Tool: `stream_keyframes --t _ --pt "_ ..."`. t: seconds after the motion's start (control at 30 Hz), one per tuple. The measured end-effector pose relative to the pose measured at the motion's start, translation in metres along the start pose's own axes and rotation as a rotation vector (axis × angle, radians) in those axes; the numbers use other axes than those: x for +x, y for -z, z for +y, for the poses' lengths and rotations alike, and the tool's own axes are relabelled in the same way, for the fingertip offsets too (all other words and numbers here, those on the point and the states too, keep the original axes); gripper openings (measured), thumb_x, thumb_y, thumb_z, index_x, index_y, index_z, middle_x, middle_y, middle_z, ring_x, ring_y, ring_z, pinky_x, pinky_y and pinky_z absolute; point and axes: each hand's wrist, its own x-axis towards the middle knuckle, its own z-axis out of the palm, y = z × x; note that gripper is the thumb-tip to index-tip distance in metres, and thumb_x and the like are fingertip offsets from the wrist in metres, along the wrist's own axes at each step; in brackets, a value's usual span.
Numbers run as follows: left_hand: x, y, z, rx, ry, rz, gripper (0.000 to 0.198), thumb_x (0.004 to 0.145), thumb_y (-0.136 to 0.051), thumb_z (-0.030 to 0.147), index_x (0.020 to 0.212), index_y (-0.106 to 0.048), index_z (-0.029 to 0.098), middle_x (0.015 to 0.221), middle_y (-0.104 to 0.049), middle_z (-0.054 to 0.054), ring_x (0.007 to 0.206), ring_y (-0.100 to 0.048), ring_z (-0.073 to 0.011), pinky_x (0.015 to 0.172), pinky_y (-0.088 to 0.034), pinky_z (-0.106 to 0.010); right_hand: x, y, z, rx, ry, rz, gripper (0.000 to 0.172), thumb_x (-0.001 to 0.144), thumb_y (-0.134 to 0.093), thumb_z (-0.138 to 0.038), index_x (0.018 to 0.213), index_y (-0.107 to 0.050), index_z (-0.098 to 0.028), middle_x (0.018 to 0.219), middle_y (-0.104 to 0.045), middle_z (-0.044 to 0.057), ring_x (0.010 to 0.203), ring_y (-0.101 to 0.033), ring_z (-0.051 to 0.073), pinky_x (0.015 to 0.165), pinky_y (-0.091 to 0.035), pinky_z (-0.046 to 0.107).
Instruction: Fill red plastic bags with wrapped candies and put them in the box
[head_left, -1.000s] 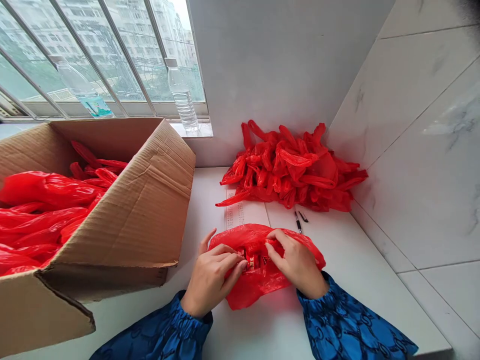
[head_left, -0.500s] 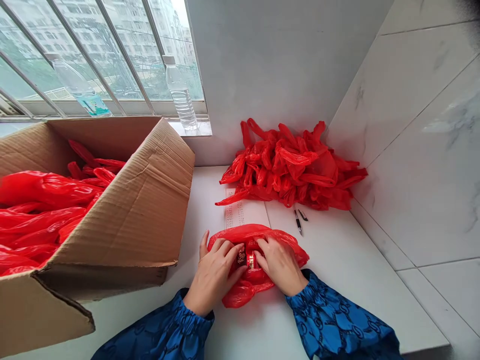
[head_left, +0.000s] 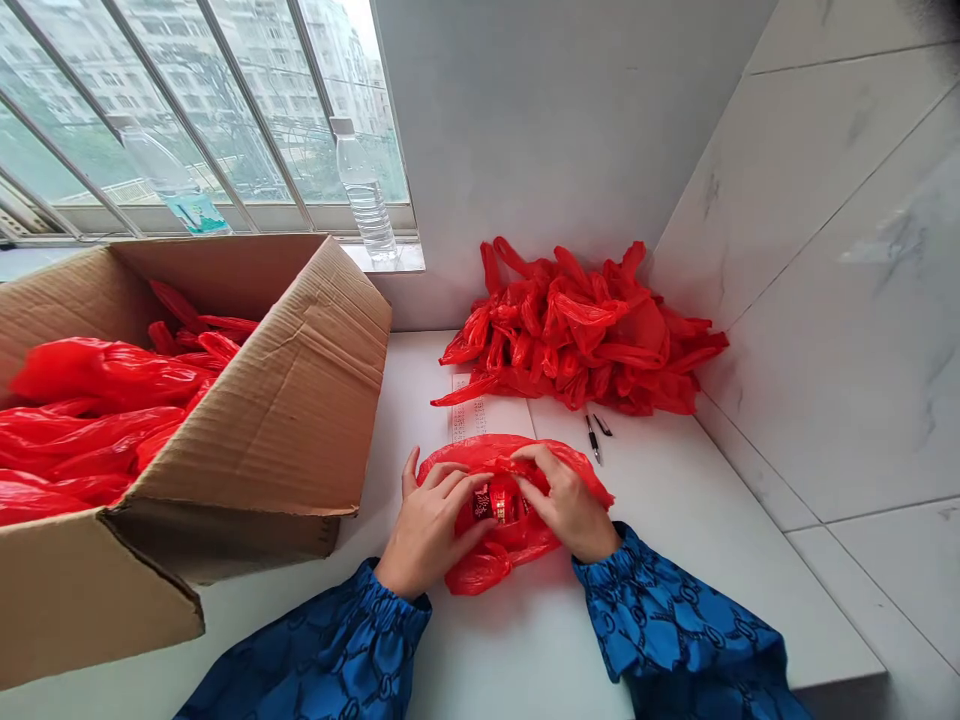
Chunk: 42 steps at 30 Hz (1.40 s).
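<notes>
A red plastic bag (head_left: 480,572) lies on the white table, its mouth spread apart. My left hand (head_left: 431,515) grips the left edge of the opening, thumb toward the inside and one finger raised. On the other side, my right hand (head_left: 574,508) pinches the bag's upper right rim between thumb and fingers. Between the hands, small packets show inside: a dark one with light markings (head_left: 481,502) and shiny red ones with gold print (head_left: 506,503). The rest of the bag's contents is hidden by the film.
At left stands an open cardboard box (head_left: 277,400) with red plastic bags (head_left: 112,375) in it. A heap of red bags (head_left: 577,330) lies against the back wall, partly over a printed sheet (head_left: 480,418). A pen (head_left: 593,438) lies nearby. Two bottles (head_left: 366,195) stand on the windowsill.
My right hand has lifted slightly, drawing the bag's mouth wider, so more of the red packets shows. The view has shifted slightly.
</notes>
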Motion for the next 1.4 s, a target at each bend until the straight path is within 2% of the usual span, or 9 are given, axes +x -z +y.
stream_keyframes --t 0.17,0.3,0.43,0.63,0.8,1.0,1.2,1.3,1.4 --pt "-0.004 -0.004 -0.004 0.034 -0.012 -0.139 0.075 0.074 -0.086 0.033 0.141 -0.052 0.029 0.131 -0.066 -0.007 0.125 -0.057 -0.0322 0.119 0.011 -0.069 0.000 0.004 0.004 0.078 -0.007 0.056 0.021 0.092 -0.052 -0.011 0.107 -0.062 -0.022 0.105 -0.072 0.006 0.100 -0.068 0.023 0.090 -0.056 0.039" --pt "-0.006 -0.005 -0.011 0.025 -0.047 -0.177 0.089 0.069 -0.088 0.041 0.146 -0.045 0.026 0.139 -0.061 -0.012 0.131 -0.053 -0.0346 0.119 0.011 -0.070 -0.001 0.001 -0.002 0.121 -0.015 0.035 0.016 0.096 -0.054 -0.019 0.108 -0.065 -0.023 0.107 -0.074 0.006 0.101 -0.070 0.023 0.091 -0.056 0.039" --pt "-0.003 0.003 -0.010 -0.019 -0.083 -0.057 0.067 0.084 -0.074 0.051 0.140 -0.050 0.024 0.131 -0.066 -0.010 0.126 -0.056 -0.0314 0.121 -0.004 -0.065 -0.003 0.001 -0.010 0.275 -0.097 -0.017 0.017 0.095 -0.061 -0.025 0.111 -0.066 -0.024 0.111 -0.074 0.003 0.104 -0.069 0.020 0.092 -0.057 0.035" --pt "0.000 0.010 -0.003 -0.151 -0.062 0.142 0.015 0.100 -0.054 0.031 0.107 -0.065 0.023 0.092 -0.071 -0.001 0.092 -0.063 -0.0211 0.109 -0.030 -0.048 -0.005 -0.006 -0.017 0.609 -0.231 -0.103 0.022 0.087 -0.071 -0.028 0.107 -0.067 -0.022 0.099 -0.072 0.001 0.081 -0.067 0.016 0.074 -0.057 0.029" --pt "-0.002 0.006 0.000 -0.225 -0.058 0.168 0.023 0.102 -0.047 0.024 0.081 -0.057 0.020 0.074 -0.061 0.002 0.076 -0.057 -0.0168 0.100 -0.036 -0.042 -0.004 -0.010 -0.020 0.710 -0.298 -0.163 0.026 0.083 -0.077 -0.037 0.100 -0.067 -0.021 0.093 -0.071 0.001 0.079 -0.066 0.015 0.073 -0.056 0.028" --pt "-0.004 0.007 0.000 -0.290 -0.064 0.198 0.024 0.103 -0.043 0.021 0.080 -0.051 0.020 0.074 -0.056 0.003 0.074 -0.054 -0.0148 0.100 -0.036 -0.040 -0.001 -0.008 -0.021 0.820 -0.342 -0.156 0.034 0.090 -0.067 -0.053 0.082 -0.061 -0.020 0.074 -0.064 -0.001 0.070 -0.066 0.015 0.070 -0.058 0.029" --pt "-0.006 0.006 0.004 -0.352 -0.066 0.182 0.024 0.104 -0.037 0.019 0.084 -0.050 0.021 0.077 -0.058 0.002 0.077 -0.058 -0.0142 0.104 -0.036 -0.039 -0.001 -0.007 -0.023 0.817 -0.331 -0.194 0.036 0.090 -0.065 -0.057 0.085 -0.058 -0.021 0.077 -0.065 -0.001 0.065 -0.066 0.015 0.069 -0.058 0.030" --pt "-0.005 0.010 0.003 -0.340 -0.066 0.147 0.025 0.104 -0.035 0.019 0.088 -0.053 0.021 0.080 -0.061 0.002 0.078 -0.060 -0.0149 0.105 -0.034 -0.040 -0.003 -0.005 -0.023 0.684 -0.277 -0.161 0.031 0.095 -0.058 -0.052 0.086 -0.058 -0.022 0.076 -0.063 -0.001 0.068 -0.066 0.016 0.068 -0.057 0.030" --pt "-0.004 0.019 0.000 -0.271 -0.066 0.070 0.029 0.104 -0.034 0.021 0.090 -0.060 0.022 0.082 -0.067 0.002 0.079 -0.062 -0.0161 0.107 -0.029 -0.043 -0.004 -0.003 -0.019 0.366 -0.174 -0.026 0.022 0.100 -0.052 -0.041 0.088 -0.059 -0.023 0.081 -0.065 0.001 0.077 -0.066 0.019 0.074 -0.056 0.033"
